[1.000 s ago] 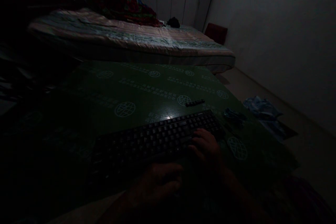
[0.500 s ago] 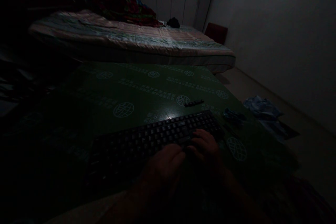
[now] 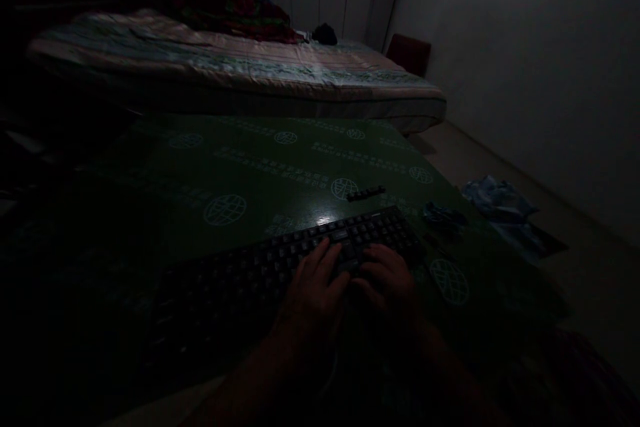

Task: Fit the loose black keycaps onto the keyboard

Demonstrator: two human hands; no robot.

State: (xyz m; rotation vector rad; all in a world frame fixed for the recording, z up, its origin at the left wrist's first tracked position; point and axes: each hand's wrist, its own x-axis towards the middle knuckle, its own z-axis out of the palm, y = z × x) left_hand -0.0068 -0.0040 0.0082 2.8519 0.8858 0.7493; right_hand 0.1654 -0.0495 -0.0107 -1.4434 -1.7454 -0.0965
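The room is very dark. A black keyboard (image 3: 260,267) lies on a green sheet with white globe prints (image 3: 260,173). My left hand (image 3: 313,287) rests on the keys right of the keyboard's middle, fingers stretched forward and apart. My right hand (image 3: 387,277) lies beside it on the keyboard's right part, fingers bent down onto the keys. Neither hand holds anything that I can make out. A small dark bar-shaped object (image 3: 366,194) lies on the sheet just beyond the keyboard.
A mattress with a striped cover (image 3: 240,73) runs along the back, with a heap of coloured cloth (image 3: 220,0) on it. A dark small object (image 3: 443,217) sits right of the keyboard. Blue cloth (image 3: 493,197) lies on the floor at right, near the wall (image 3: 525,60).
My left hand has moved forward from the near edge onto the keys beside my right hand. The right hand has stayed in place. The view has tipped slightly.
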